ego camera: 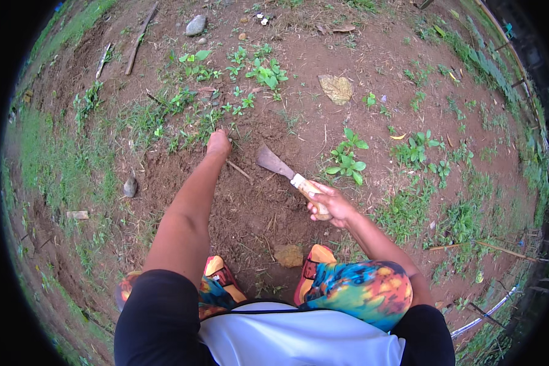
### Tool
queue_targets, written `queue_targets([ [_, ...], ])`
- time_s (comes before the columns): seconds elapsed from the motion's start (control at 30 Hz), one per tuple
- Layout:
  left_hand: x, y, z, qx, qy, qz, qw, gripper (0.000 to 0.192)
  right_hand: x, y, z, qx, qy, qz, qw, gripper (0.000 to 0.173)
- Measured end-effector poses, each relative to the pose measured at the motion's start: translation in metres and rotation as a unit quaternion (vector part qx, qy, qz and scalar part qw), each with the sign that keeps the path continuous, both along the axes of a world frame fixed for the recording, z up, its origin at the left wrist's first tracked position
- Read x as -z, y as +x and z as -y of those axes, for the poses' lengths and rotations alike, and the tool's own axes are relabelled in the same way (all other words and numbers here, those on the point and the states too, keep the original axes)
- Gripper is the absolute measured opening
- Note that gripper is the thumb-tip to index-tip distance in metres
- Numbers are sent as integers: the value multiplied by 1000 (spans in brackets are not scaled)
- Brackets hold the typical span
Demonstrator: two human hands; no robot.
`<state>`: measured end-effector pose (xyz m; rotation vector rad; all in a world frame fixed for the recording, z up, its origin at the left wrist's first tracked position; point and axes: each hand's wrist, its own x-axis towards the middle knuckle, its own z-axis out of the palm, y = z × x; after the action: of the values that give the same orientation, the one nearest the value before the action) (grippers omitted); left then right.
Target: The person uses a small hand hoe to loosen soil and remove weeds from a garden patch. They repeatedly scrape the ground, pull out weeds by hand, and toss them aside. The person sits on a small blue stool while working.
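Note:
My right hand [331,204] is wrapped around the pale wooden handle of a flat-bladed hand weeder [274,163]. Its flared, rusty metal blade points up and left, just over the loosened brown soil [251,210]; whether the edge touches the ground I cannot tell. A white band rings the handle where the blade enters. My left hand [219,142] is closed at the edge of a patch of low green weeds [206,121], with a thin green stem at its fingers. Most of those fingers are hidden from above. A thin stick [240,172] lies on the soil close below that hand.
A leafy weed [348,158] grows right of the blade. Farther off are a dry brown leaf [336,89], a grey stone [196,25] and a long wooden stick [141,39]. A smaller stone [130,186] lies left; a brown rock [288,255] sits between my shoes.

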<state>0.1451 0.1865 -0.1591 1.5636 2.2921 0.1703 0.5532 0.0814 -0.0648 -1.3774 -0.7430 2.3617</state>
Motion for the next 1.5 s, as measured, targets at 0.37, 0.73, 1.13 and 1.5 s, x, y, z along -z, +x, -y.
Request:
queue_targets([
  [0.37,-13,-2,7,54,-5,81,995,51,-46,-50,-30,-15,-72,-55,996,57],
  [0.73,20,28,4,-20,-52,6,998,46,-133,-31,-35,-190,122,133,965,63],
  [1.13,-55,-4,37,99,-66,70,990,45,-205,-60,-67,-463,417,431,653,48],
  [1.5,-68,17,66,190,-171,57,965,38,-216,-140,-97,-561,403,454,563,41],
])
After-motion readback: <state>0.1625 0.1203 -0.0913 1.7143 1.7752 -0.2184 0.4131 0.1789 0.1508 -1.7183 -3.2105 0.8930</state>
